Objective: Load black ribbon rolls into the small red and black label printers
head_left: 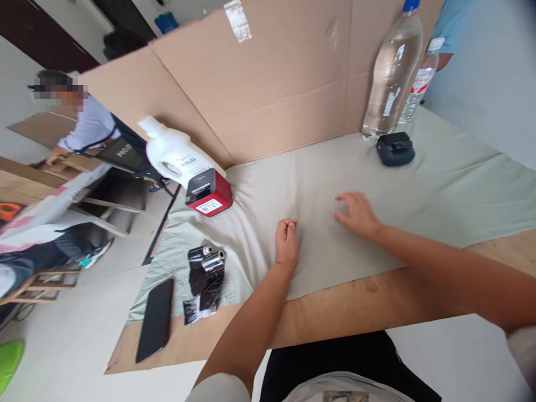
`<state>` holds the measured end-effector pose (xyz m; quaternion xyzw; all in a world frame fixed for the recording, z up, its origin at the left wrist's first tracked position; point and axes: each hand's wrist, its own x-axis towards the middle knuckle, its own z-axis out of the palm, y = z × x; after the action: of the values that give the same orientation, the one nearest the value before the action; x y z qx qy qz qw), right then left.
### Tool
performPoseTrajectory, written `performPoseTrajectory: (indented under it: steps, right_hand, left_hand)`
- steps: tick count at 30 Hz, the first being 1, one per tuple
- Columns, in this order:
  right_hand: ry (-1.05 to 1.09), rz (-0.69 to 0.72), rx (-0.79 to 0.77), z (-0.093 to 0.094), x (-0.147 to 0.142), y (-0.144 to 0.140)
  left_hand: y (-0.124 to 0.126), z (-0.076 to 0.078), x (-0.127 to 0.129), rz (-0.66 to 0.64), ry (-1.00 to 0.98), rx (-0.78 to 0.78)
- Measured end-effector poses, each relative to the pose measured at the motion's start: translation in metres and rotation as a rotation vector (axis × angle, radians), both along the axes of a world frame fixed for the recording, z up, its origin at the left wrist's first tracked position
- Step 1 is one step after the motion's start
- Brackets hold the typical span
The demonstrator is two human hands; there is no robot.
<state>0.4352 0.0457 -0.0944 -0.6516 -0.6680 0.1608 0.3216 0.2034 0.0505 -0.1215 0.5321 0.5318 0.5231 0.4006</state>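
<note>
My left hand (pixel 287 243) rests on the pale cloth (pixel 318 173) in the middle of the table, fingers curled in and thumb against them; the inside of the hand is hidden. To its right, my right hand (pixel 358 215) is slightly blurred over the cloth, with thumb and fingers apart and nothing between them. Left of my left hand are a red and black box (pixel 209 192) with a white label and two partly unrolled rolls of shiny black film (pixel 207 279). A small black case (pixel 396 149) sits beyond my right hand.
A cardboard screen (pixel 272 84) stands along the back. Beside it are a white jug (pixel 178 153), a large water bottle (pixel 393 72) and a smaller bottle (pixel 422 81). A phone (pixel 154 321) lies near the front left edge. Another person (pixel 94 120) sits at the far left.
</note>
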Motion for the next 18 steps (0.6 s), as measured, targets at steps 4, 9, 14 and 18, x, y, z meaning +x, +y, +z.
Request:
performPoseTrajectory:
  steps: [4,9,14,18]
  right_hand:
    - [-0.322,-0.417,0.088,0.026,0.075,0.078]
    - [-0.406,-0.684,-0.149,0.033,0.144,0.114]
    - [-0.281,-0.685,-0.316,0.026,0.153,0.11]
    - [-0.187,-0.747,-0.218,0.029,0.129,0.104]
  left_hand:
    - [0.001,0.002,0.001,-0.055,0.064,0.01]
    - [0.0,0.005,0.0,-0.082,0.09,0.019]
    - [-0.001,0.008,0.0,-0.13,0.104,0.0]
    - [0.0,0.006,-0.001,-0.125,0.075,0.013]
